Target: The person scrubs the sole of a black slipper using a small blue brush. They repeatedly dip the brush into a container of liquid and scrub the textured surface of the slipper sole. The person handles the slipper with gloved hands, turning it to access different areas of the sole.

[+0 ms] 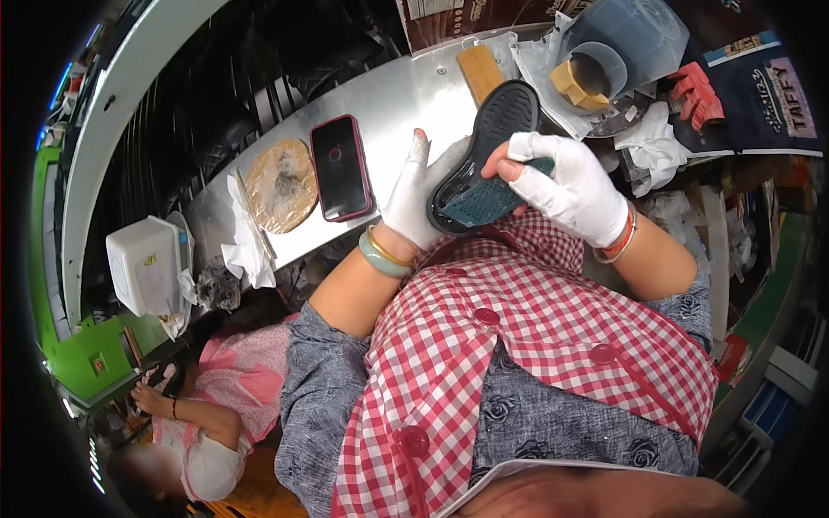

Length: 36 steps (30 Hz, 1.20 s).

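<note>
Supporting the black shoe sole over the near edge of the surface, the left hand has its thumb raised clear; hidden fingers mean its grip cannot be told. To its right, the right hand pinches the teal textured piece against the sole. A slackening pinch could skew that piece. The white tub at far left bears a small yellow label; dark packaging at far right carries pale lettering.
</note>
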Available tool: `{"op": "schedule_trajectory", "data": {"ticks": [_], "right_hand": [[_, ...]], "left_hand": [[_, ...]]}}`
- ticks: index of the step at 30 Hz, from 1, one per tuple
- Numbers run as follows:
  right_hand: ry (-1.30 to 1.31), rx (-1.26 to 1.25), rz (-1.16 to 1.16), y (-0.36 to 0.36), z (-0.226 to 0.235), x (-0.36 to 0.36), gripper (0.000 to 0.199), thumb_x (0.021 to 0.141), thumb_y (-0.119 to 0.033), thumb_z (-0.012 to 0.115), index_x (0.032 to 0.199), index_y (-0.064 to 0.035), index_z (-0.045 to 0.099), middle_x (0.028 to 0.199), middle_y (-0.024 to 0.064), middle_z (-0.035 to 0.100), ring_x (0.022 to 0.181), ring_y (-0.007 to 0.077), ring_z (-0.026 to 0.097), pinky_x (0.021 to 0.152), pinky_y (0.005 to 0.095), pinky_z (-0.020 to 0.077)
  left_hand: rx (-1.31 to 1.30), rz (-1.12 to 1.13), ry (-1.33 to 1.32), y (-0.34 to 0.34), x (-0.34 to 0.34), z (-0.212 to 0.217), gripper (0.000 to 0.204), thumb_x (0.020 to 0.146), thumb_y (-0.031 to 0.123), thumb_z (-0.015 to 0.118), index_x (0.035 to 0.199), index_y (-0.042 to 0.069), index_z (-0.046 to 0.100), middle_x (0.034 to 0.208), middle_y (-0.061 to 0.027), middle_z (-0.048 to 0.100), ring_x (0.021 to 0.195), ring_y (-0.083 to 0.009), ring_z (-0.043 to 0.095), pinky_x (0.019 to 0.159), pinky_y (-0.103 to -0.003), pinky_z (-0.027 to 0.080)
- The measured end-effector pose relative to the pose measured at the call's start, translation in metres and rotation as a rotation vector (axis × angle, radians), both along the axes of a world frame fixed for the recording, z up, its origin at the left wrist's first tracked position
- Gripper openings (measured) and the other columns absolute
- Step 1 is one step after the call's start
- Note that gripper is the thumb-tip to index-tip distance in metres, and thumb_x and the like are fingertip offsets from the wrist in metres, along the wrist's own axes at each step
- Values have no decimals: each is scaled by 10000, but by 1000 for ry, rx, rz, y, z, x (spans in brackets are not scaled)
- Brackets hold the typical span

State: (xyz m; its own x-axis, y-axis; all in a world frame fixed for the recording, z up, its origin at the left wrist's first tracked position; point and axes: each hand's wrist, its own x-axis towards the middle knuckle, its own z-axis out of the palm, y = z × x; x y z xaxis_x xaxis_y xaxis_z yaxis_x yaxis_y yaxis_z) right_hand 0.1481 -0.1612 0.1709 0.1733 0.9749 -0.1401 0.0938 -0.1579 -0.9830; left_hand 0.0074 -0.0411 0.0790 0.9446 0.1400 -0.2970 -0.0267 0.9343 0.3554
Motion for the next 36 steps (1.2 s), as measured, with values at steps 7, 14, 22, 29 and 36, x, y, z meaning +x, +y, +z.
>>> {"op": "schedule_trajectory", "data": {"ticks": [7, 14, 22, 29, 36], "right_hand": [[123, -122, 174, 21, 3, 10, 242, 933, -244, 570, 978, -17, 642, 821, 30, 618, 518, 61, 522, 501, 183, 426], [-35, -148, 289, 38, 7, 3, 243, 927, -234, 542, 1016, -26, 628, 787, 52, 646, 476, 82, 529, 572, 232, 461], [13, -132, 294, 43, 3, 3, 249, 927, -259, 574, 990, -33, 657, 895, 20, 625, 504, 60, 517, 556, 205, 423], [-12, -148, 222, 22, 1, 16, 247, 907, -282, 583, 956, -58, 677, 736, -18, 605, 533, 40, 524, 545, 185, 365], [90, -176, 125, -10, -14, 26, 237, 888, -219, 595, 954, -1, 660, 771, 10, 618, 581, 68, 550, 560, 197, 411]], "left_hand": [[225, -216, -90, 9, 1, -1, 842, 873, 736, 200, 1372, 76, 353, 1065, -221, 596, 919, -298, 640, 696, -348, 569], [420, -433, -49, 29, 1, 0, 847, 860, 746, 193, 1389, 97, 322, 1042, -216, 618, 670, -327, 680, 493, -344, 593], [459, -495, -14, 45, -3, -7, 877, 845, 753, 255, 1401, 76, 297, 1056, -266, 596, 597, -390, 664, 423, -372, 587], [318, -463, 46, 51, -5, -18, 969, 776, 771, 434, 1422, 61, 300, 1275, -244, 480, 941, -303, 644, 493, -418, 598], [75, -758, -56, 66, -14, -18, 990, 818, 770, 322, 1349, -64, 369, 1229, -256, 538, 945, -391, 636, 623, -479, 587]]}}
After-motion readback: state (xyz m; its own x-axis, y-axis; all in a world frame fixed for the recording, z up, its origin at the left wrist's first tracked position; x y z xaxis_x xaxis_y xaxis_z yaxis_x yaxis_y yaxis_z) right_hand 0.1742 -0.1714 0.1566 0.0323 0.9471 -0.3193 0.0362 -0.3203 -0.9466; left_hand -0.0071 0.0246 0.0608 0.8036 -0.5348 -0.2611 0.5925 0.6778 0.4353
